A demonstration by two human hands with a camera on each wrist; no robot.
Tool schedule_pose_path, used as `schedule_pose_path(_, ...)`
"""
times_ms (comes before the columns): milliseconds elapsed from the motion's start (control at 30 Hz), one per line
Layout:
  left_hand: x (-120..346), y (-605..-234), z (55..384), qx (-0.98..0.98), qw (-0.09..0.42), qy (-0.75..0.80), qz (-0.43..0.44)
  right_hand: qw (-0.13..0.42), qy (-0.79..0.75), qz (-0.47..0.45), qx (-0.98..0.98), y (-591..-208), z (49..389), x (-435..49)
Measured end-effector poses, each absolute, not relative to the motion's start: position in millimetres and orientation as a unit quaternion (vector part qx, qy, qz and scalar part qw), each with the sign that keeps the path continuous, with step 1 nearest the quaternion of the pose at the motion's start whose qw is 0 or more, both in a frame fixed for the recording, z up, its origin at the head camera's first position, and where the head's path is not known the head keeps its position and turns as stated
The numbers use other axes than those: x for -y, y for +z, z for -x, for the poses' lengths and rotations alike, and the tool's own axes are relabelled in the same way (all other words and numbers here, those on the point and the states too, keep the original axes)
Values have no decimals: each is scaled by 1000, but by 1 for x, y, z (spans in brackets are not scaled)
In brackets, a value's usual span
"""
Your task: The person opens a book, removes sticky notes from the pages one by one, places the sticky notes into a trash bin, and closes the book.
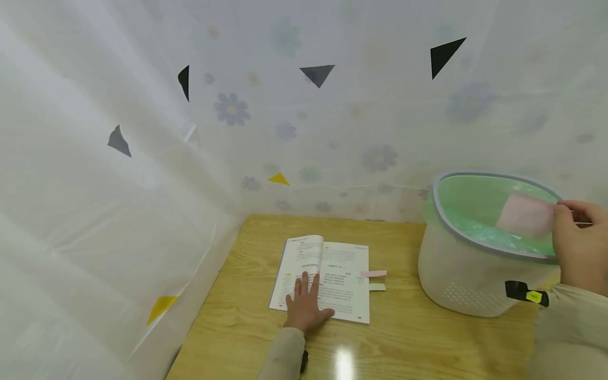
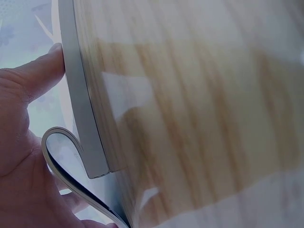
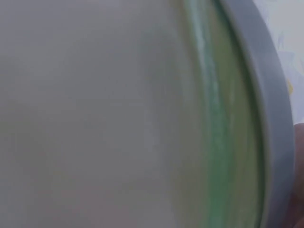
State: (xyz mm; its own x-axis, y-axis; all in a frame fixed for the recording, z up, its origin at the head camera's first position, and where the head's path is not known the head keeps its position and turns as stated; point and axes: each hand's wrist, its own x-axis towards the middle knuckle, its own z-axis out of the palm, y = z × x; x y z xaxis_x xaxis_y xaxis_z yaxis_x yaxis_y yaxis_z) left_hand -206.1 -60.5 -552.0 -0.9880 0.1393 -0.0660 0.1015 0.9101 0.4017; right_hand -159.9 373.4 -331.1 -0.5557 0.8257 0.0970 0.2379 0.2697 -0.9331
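An open book (image 1: 347,258) lies on the wooden table, with a pink tab (image 1: 375,273) and a pale green tab (image 1: 378,287) sticking out past its right edge. My left hand (image 1: 305,306) rests on the lower part of the pages, fingers spread. The left wrist view shows the page edges (image 2: 80,95) from close by, with the thumb against them. Over the trash bin (image 1: 456,279) at the right, my right hand (image 1: 579,243) pinches a pink slip of paper (image 1: 527,215) by its right edge. Most of the right hand is hidden in the right wrist view.
The bin has a grey rim (image 1: 444,214) and a green bag liner (image 1: 475,195). A flower-patterned sheet (image 1: 332,132) hangs behind the table (image 1: 228,316), and a white sheet (image 1: 95,211) hangs along the left side.
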Motion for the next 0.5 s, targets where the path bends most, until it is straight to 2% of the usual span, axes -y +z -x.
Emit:
schedule_pose_path(167, 58, -552, 205, -976, 51, 202, -60, 280, 453, 349, 771, -333, 159, -373)
schedule_pose_path(267, 58, -551, 206, -977, 49, 199, -60, 297, 429, 328, 787, -334, 159, -369)
schedule_pose_path(500, 60, -553, 206, -978, 43, 195, -63, 474, 374, 199, 772, -340, 157, -345)
